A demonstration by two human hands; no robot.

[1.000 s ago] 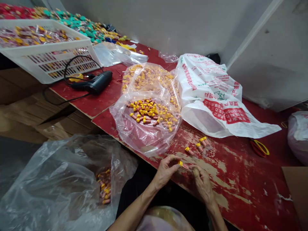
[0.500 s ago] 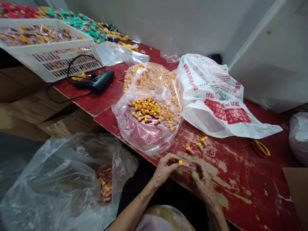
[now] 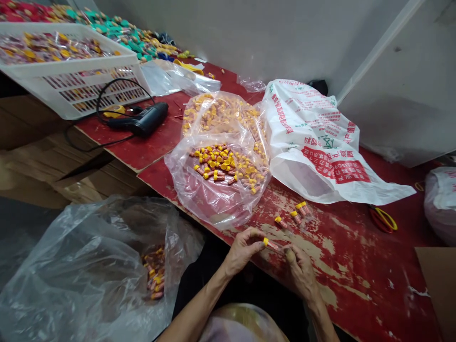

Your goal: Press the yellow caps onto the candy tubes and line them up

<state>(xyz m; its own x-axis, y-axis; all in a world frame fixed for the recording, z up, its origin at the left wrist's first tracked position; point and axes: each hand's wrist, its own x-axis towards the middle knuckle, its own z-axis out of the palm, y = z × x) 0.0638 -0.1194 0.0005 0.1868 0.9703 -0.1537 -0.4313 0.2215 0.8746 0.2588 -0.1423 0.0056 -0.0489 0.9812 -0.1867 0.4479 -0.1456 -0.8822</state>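
Left grip (image 3: 239,254) is nearly closed, thumb and fingertips pinching the cap end of a yellow-capped tube (image 3: 272,245); the right grip (image 3: 302,270) has thumb and finger pressed together at its clear far end. The tube is held slightly tilted between them, above the near edge of the red counter (image 3: 384,266). Just beyond lie three loose tubes (image 3: 297,220). An open clear bag (image 3: 213,212) on the counter holds a heap of similar tubes; a white basket (image 3: 71,68) is filled with wrapped, yellow-topped pieces, and a large plastic bag (image 3: 89,270) at lower left contains a smaller cluster. Both forearms reach forward from the body, converging, with the hands facing each other.
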